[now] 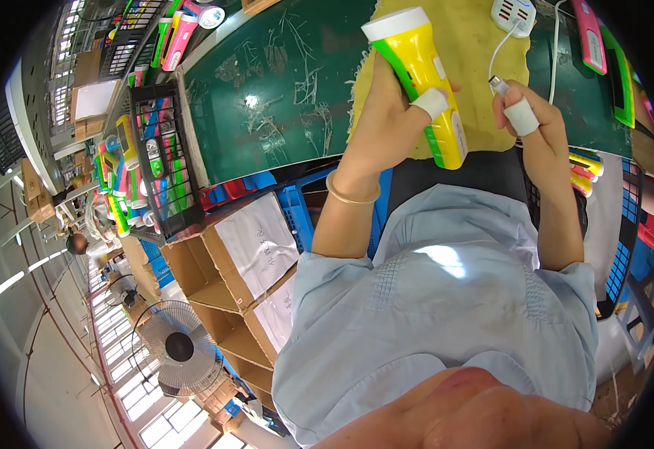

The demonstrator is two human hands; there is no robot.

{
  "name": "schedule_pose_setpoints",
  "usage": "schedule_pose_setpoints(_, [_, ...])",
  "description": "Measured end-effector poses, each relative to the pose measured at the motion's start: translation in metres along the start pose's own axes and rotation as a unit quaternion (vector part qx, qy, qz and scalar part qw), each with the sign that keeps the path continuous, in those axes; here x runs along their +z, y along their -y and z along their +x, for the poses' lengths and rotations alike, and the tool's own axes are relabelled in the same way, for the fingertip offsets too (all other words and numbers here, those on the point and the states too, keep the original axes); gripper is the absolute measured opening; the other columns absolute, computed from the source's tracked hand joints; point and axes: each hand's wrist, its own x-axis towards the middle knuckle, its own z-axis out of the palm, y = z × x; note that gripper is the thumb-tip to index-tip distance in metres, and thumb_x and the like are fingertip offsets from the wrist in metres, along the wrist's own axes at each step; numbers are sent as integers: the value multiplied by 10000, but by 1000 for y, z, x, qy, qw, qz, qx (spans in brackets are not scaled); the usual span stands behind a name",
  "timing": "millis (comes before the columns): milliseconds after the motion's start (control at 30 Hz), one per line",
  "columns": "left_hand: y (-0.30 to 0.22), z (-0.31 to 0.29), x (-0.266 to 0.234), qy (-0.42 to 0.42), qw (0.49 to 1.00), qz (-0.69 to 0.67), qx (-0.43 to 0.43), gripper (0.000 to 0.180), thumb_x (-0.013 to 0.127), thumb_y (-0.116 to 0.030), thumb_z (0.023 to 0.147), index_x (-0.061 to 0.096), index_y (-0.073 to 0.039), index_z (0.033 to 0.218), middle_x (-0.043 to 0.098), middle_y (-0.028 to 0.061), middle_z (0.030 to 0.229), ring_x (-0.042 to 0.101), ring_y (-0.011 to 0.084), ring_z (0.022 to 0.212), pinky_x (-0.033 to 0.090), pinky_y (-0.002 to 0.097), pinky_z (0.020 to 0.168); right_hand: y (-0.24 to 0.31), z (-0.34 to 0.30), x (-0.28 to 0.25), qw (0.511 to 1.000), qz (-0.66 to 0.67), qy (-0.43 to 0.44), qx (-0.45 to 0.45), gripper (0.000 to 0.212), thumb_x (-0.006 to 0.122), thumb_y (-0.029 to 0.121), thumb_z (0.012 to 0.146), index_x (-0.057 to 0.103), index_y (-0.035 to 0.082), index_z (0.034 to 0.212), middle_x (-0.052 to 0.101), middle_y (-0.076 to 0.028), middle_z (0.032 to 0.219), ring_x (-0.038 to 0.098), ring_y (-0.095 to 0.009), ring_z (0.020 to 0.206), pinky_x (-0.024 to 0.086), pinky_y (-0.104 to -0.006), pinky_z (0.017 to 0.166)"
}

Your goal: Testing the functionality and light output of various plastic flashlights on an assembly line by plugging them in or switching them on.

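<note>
Left hand (pixel 387 112) clamped round yellow-green flashlight (pixel 420 82), held above yellow mat (pixel 484 52). Right hand (pixel 525 120), just beside, pinched white cable plug (pixel 497 84). Risk, as I judged: taped fingertips slip, plug misses port, cable tugs white charger block (pixel 512 15).

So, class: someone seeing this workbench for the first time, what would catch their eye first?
Most likely the yellow-and-green flashlight gripped in the left hand at top centre. Just right of it, the right hand pinches a white cable plug. At far left, a black wire crate brims with more bright flashlights.
</note>
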Motion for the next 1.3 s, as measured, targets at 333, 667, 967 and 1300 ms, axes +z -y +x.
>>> schedule_pose_setpoints(333, [1, 4, 10, -62, 982, 176, -17, 472, 707, -86, 627, 417, 6, 988, 536, 95, 828, 536, 153, 734, 458, 282, 640, 12, 24, 10, 982, -175, 57, -41, 251, 472, 172, 856, 618, -12, 945, 454, -83, 537, 432, -132, 486, 342, -262, 470])
schedule_pose_setpoints(667, [13, 9, 26, -108, 924, 357, 88, 587, 723, -116, 635, 335, 47, 1045, 506, 166, 850, 523, 295, 773, 425, 370, 681, 7, 21, 33, 928, -353, -81, -91, 151, 542, 132, 807, 530, -12, 764, 555, -170, 651, 550, -343, 587, 425, -397, 515])
schedule_pose_setpoints(967, [5, 18, 3, 27, 924, 355, 139, 558, 697, -152, 676, 377, 60, 1082, 356, 158, 954, 386, 277, 931, 382, 328, 777, 18, -10, -6, 994, -47, -66, -72, 242, 367, -18, 826, 573, -3, 953, 497, -7, 663, 381, -47, 488, 322, -196, 465])
schedule_pose_setpoints(1300, [-6, 41, 4, -105, 802, 544, 221, 589, 718, -161, 642, 361, 54, 1059, 334, 178, 972, 383, 293, 890, 373, 346, 765, 23, -1, -16, 895, 441, 42, -55, 160, 404, 98, 874, 406, 75, 716, 284, 44, 583, 182, -32, 449, 126, -205, 401])
